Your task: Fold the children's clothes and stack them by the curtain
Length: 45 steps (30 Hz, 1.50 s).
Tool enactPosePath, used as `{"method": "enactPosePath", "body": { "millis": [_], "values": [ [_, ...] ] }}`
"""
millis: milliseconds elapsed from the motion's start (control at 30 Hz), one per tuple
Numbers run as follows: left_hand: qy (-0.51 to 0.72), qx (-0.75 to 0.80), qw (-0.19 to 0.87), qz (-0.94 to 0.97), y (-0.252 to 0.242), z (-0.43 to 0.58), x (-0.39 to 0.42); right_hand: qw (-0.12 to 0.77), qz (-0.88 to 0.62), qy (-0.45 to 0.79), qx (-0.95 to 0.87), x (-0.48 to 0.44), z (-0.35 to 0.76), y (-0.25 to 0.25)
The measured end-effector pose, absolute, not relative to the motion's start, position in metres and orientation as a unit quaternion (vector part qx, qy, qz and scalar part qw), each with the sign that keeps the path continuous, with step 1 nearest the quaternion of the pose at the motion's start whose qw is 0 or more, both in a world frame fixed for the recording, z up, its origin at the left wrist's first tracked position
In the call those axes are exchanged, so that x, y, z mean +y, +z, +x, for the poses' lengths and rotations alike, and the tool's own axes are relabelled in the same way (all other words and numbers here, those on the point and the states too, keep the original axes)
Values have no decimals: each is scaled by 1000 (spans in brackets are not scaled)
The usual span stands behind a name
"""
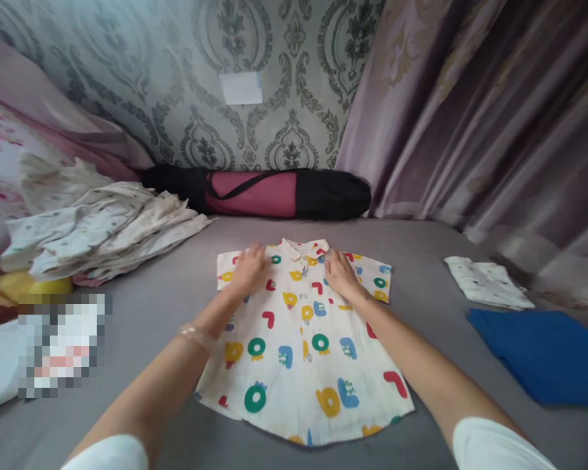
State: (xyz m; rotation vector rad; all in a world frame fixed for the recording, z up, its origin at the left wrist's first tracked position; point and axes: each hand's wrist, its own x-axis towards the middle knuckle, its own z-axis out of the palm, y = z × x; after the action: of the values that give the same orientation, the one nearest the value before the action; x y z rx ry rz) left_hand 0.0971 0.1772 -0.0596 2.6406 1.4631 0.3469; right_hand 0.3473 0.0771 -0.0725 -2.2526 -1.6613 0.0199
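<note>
A small cream shirt (301, 346) with coloured shapes lies spread flat on a grey sheet (176, 287), collar pointing away from me. My left hand (250, 266) rests flat on the shirt's left shoulder, fingers stretched out. My right hand (341, 273) lies flat on the right shoulder beside the collar, fingers also extended. Neither hand grips the cloth. A thin bracelet sits on my left wrist.
A pile of pale crumpled clothes (98, 228) lies at the left. A black and pink roll bag (259, 192) lies against the patterned wall. To the right lie a small folded white garment (487, 282), a folded blue cloth (548, 356), and purple curtains (494, 117).
</note>
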Motion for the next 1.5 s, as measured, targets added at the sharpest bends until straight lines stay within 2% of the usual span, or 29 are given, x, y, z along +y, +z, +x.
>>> {"method": "enactPosePath", "body": {
  "millis": [133,233,567,900,1167,1367,1500],
  "values": [
    [53,460,66,884,-69,140,163,69,-802,34,-592,64,345,-70],
    [39,482,65,873,-74,131,166,45,-800,57,-596,57,356,-67],
    [43,491,47,869,-79,98,178,54,-797,45,-600,26,407,-73],
    [32,499,51,865,-72,100,174,52,-867,35,-495,-1,450,-76],
    [37,487,48,871,-77,99,179,141,-916,51,-372,-17,458,-49],
    [-17,480,12,877,-48,114,177,156,-892,135,-403,-63,424,-37],
    [67,451,-12,890,-20,160,155,143,-868,176,-441,-104,381,-34]
  ]
}}
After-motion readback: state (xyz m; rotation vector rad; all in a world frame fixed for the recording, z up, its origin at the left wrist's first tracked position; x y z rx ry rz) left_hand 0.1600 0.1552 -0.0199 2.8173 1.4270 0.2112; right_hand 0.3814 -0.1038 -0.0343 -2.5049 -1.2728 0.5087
